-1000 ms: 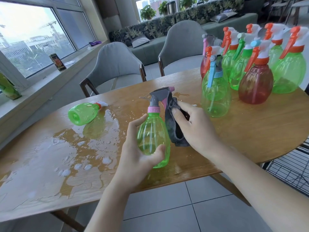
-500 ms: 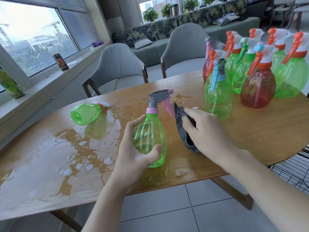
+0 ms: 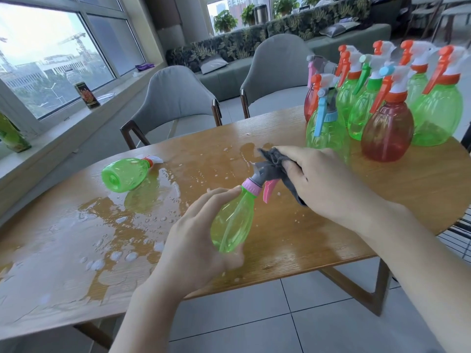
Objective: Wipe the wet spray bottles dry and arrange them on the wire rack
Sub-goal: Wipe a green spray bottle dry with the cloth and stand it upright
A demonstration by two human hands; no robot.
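Head view: bottle (image 3: 233, 220) within left fingers (image 3: 216, 197) (tilted)

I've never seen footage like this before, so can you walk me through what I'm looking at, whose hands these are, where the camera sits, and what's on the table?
There is no machine here. The camera is worn on a person's head and looks down at their own two bare hands, so there is just this one view.

The left hand grips a tilted, clear green plastic spray bottle with a pink collar and a grey nozzle. The right hand holds a dark grey cloth against that nozzle, wiping it.

Below is a wooden table with puddles of water on its left part. Another green bottle lies on its side there. A cluster of upright green and red spray bottles stands at the far right. Part of a black wire rack shows beyond the table's right edge.
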